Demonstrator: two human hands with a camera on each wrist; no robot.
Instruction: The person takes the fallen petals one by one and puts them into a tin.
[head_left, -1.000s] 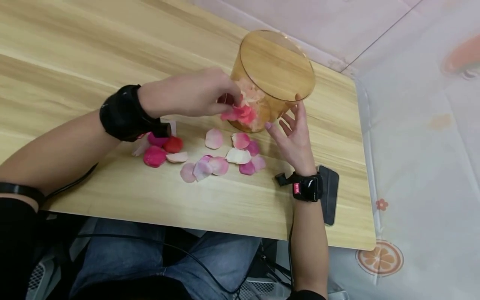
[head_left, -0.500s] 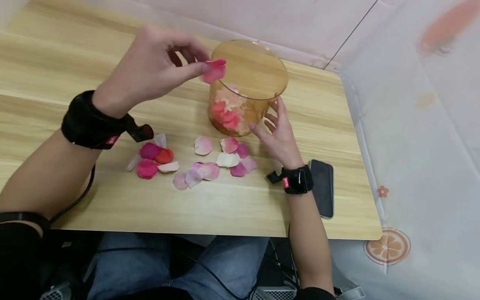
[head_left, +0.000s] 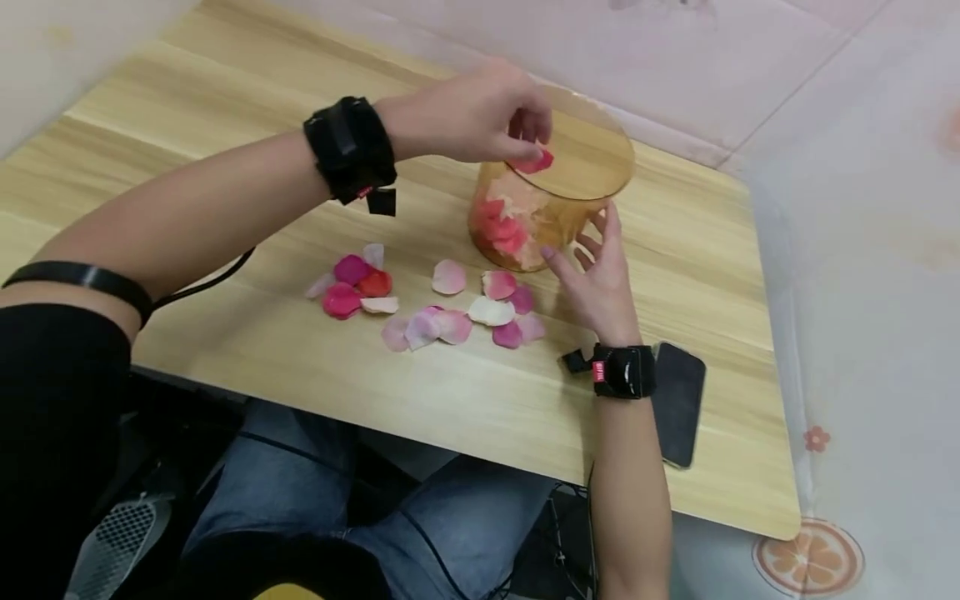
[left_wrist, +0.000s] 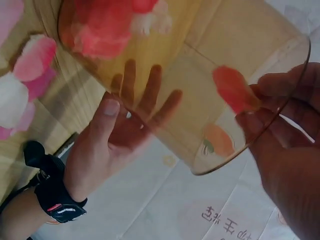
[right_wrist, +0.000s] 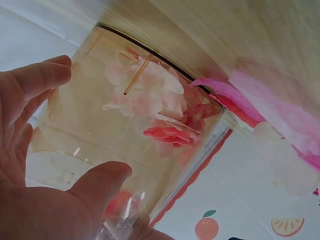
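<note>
One red fabric petal (head_left: 534,161) is pinched in the left hand (head_left: 468,112) over the mouth of the clear amber plastic jar (head_left: 551,196) near the desk's (head_left: 225,92) far edge, while the right hand (head_left: 600,275), fingers spread, touches its side, seemingly steadying it. Loose pink petals (head_left: 450,312) lie nearer the front edge.

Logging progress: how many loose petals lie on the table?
15, roughly, loose petals: six at left, four in the middle, five by the right hand. Overlaps may hide more. Others lie in the jar; the left hand pinches a red petal.
</note>
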